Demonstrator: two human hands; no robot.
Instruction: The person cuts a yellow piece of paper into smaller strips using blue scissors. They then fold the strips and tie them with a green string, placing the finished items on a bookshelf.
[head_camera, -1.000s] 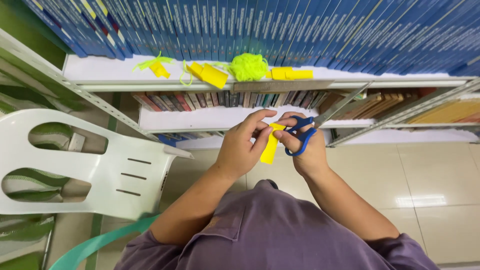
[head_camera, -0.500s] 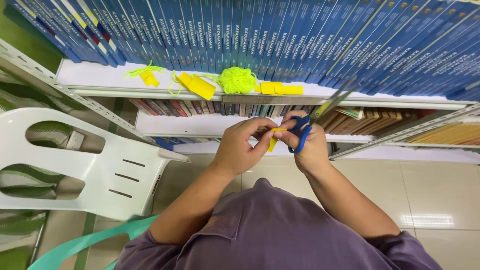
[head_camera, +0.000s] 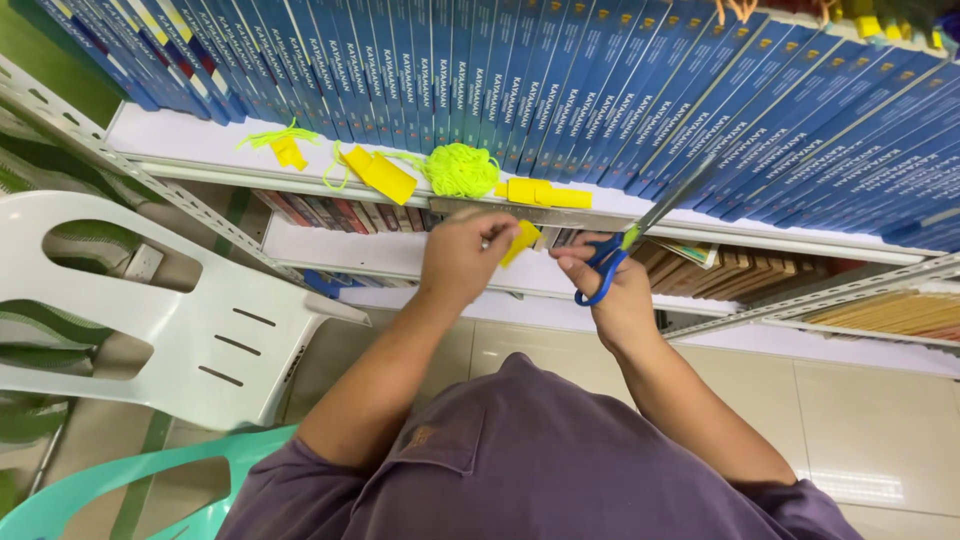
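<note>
Blue books line a white shelf (head_camera: 200, 150) above the tiled floor. The left hand (head_camera: 462, 255) pinches a yellow paper piece (head_camera: 520, 241) at the shelf edge; the right hand (head_camera: 612, 290), just beside it, grips blue-handled scissors (head_camera: 622, 245).

Book storeroom or school library: metal shelves (head_camera: 200, 205) packed with rows of identical blue books (head_camera: 520, 70), mixed older books (head_camera: 330, 212) on the lower shelf, tiled floor (head_camera: 880, 420), white plastic chair (head_camera: 150, 320) beside.

yarn ball (head_camera: 462, 168) on shelf (head_camera: 200, 140) before books (head_camera: 560, 70); chair (head_camera: 150, 310) left.
</note>
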